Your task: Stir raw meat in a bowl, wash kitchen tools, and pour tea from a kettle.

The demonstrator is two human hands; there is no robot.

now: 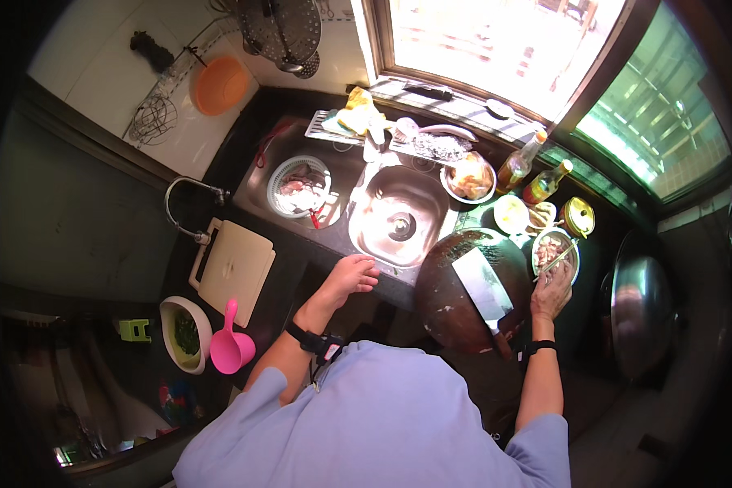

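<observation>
At the right, my right hand (552, 291) is at the near rim of a bowl of cut meat (549, 249), its fingers around a pair of chopsticks (562, 254) that lie across the meat. Nothing is in my left hand (355, 274), which hovers near the front edge of the steel sink basin (366, 238) with its fingers slightly apart. Between my hands, a cleaver (483, 285) rests on a round wooden chopping block (436, 293), its handle towards me. A white colander (273, 190) holding pale meat sits in the left basin.
Two sauce bottles (520, 163), small bowls (510, 213) and a lidded pot (579, 218) stand behind the meat bowl. A wok (640, 311) is at far right. To the left are a faucet (183, 180), a beige board (235, 268), a pink dipper (232, 352) and a bowl of greens (186, 332).
</observation>
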